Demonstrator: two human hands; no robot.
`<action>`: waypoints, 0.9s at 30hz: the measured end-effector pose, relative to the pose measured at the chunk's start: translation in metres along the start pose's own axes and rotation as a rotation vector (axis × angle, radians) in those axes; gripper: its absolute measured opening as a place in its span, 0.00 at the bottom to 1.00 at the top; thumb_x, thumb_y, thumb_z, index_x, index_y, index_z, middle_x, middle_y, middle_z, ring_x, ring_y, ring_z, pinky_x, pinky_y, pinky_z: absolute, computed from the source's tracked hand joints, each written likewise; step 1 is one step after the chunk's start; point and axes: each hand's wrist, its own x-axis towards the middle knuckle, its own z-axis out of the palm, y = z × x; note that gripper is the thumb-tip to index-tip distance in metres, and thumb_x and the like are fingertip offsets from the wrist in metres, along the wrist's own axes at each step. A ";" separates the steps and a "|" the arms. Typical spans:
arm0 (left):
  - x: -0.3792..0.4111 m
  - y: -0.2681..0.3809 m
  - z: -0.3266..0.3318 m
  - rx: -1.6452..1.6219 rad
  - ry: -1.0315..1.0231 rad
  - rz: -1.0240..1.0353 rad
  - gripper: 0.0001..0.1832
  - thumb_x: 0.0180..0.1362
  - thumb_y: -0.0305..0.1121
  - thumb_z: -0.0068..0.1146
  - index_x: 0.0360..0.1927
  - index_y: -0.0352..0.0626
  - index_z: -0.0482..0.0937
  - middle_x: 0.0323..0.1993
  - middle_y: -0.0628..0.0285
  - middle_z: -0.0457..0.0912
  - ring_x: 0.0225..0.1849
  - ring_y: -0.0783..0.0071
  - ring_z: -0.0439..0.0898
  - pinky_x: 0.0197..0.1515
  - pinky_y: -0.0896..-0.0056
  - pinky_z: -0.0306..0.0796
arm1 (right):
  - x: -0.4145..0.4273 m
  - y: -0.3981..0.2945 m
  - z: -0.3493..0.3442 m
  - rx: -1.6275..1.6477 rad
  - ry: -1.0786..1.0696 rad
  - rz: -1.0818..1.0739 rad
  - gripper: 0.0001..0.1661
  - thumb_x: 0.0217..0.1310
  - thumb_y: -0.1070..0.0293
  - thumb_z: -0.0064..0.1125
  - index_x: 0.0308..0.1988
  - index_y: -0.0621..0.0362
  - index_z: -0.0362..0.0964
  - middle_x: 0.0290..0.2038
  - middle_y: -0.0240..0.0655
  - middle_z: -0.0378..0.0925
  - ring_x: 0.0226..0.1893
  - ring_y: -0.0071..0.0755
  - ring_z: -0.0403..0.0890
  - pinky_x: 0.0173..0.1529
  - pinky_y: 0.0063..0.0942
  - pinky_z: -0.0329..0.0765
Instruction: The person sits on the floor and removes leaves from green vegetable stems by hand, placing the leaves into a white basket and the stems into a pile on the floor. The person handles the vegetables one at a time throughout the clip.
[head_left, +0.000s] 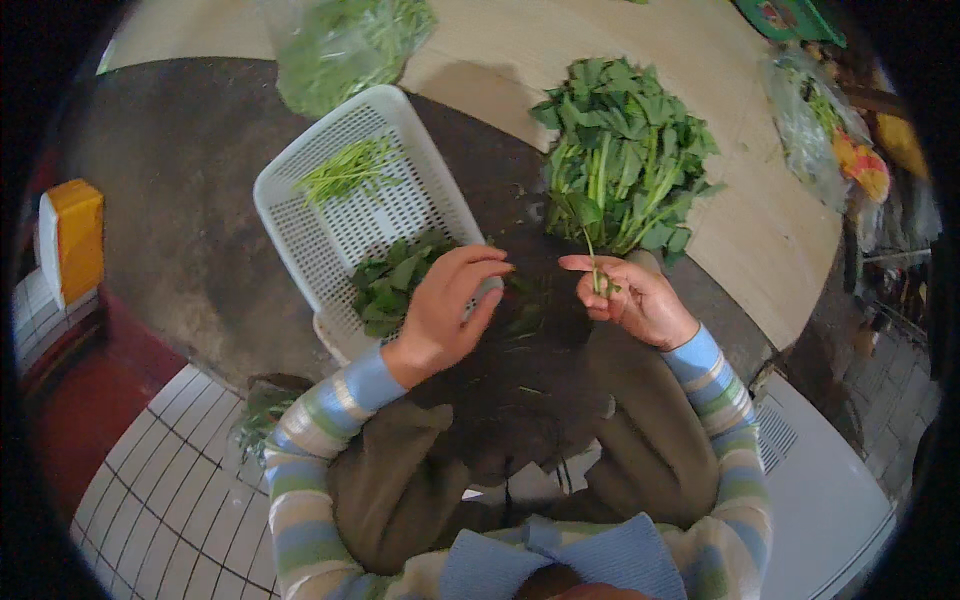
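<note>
Between the fingers and thumb of my right hand (630, 292) is a thin green stem (589, 247), with a leaf at its upper end and small leaves near my palm. My left hand (450, 304) holds nothing that I can see, its fingers bent and a gap between them and the thumb. It hovers over the near right rim of a white perforated plastic basket (281, 199). Loose green leaves (386, 289) lie in the basket's near end, partly behind that hand. Trimmed pale green stems (349, 172) rest in its far end. Beyond my right hand lies a large bunch of leafy greens (622, 142).
A clear plastic bag of greens (345, 56) sits past the basket. Beige board (750, 247) lies beneath the bunch. At the right is another plastic bag with vegetables (814, 124). A yellow and white object (75, 240) stands at the left. Plant scraps (529, 390) lie on the dark floor.
</note>
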 end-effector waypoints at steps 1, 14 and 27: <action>0.001 0.006 -0.002 0.016 -0.004 0.021 0.18 0.49 0.23 0.60 0.46 0.39 0.75 0.48 0.54 0.74 0.47 0.56 0.74 0.49 0.62 0.69 | 0.008 0.001 0.010 -0.013 -0.032 0.027 0.31 0.64 0.59 0.43 0.60 0.69 0.58 0.37 0.36 0.74 0.32 0.22 0.67 0.40 0.22 0.66; 0.002 -0.001 -0.019 0.313 -0.175 0.104 0.13 0.48 0.30 0.63 0.39 0.48 0.79 0.38 0.65 0.78 0.45 0.63 0.75 0.58 0.57 0.59 | 0.044 0.022 0.056 -0.286 -0.144 0.175 0.20 0.63 0.71 0.47 0.55 0.64 0.66 0.42 0.34 0.77 0.32 0.18 0.70 0.36 0.16 0.67; -0.023 -0.011 -0.028 0.223 -0.041 0.048 0.12 0.46 0.26 0.64 0.36 0.46 0.78 0.36 0.63 0.78 0.42 0.62 0.77 0.55 0.55 0.68 | 0.054 0.027 0.070 -0.680 0.067 0.066 0.11 0.64 0.65 0.54 0.38 0.63 0.75 0.24 0.27 0.78 0.23 0.11 0.70 0.27 0.14 0.64</action>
